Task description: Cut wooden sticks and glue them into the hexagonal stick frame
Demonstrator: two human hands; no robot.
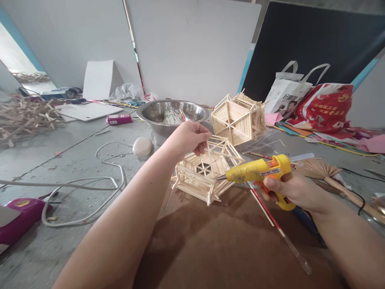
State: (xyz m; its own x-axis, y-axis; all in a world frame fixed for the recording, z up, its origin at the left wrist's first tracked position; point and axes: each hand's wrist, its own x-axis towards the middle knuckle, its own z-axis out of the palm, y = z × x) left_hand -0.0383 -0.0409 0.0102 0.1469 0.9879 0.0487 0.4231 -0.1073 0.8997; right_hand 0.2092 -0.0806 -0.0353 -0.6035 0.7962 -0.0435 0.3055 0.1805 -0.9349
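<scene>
My right hand (288,188) grips a yellow hot glue gun (252,170) with an orange trigger. Its metal nozzle points left, at the near right part of a wooden stick frame (195,180) that sits on a brown board (234,249). Above that frame my left hand (194,138) pinches the top of a thin wooden stick (209,158) between thumb and fingers. The stick stands nearly upright, its lower end close to the nozzle; whether the two touch I cannot tell. Behind stands a second stick structure (231,120) with a six-sided face of closely laid sticks.
A steel basin (147,114) stands behind the frame, near a white round object (142,147). A grey cable (90,180) loops over the floor at left, beside a purple device (24,220). Loose sticks (27,116) are heaped far left; bags (325,106) stand at back right.
</scene>
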